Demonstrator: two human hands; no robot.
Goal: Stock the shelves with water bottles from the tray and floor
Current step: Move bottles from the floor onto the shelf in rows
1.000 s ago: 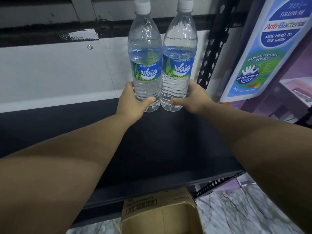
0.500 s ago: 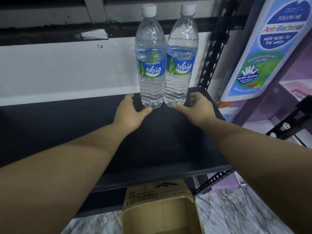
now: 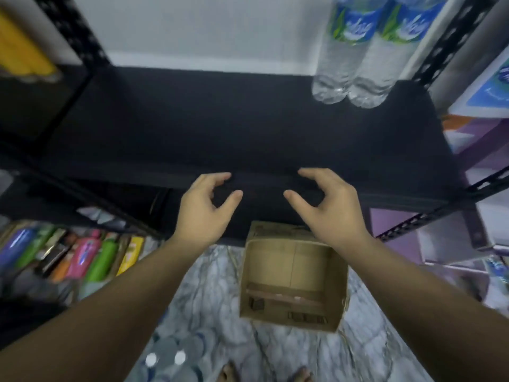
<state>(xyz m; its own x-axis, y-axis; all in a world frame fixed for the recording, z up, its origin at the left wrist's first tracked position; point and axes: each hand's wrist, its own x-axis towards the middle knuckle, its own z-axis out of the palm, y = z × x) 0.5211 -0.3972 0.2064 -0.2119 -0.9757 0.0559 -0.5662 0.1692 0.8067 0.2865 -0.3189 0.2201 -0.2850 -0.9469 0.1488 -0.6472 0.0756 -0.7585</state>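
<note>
You had two bottles [image 3: 358, 51] standing at the shelf's [image 3: 220, 119] back right; your left hand [image 3: 203, 213] and right hand [image 3: 327, 213] hung loose, holding nothing (more bottles [image 3: 170, 357] waited on the floor).

Two water bottles [image 3: 360, 53] are standing touching each other at the back right corner of the black shelf [image 3: 192, 119], leaving the rest of its top lying open to the left. A black upright [image 3: 451, 37] is closing in the right side. Below, an open cardboard box [image 3: 292, 277] is sitting on the floor [image 3: 209, 293] under the shelf's front edge.
</note>
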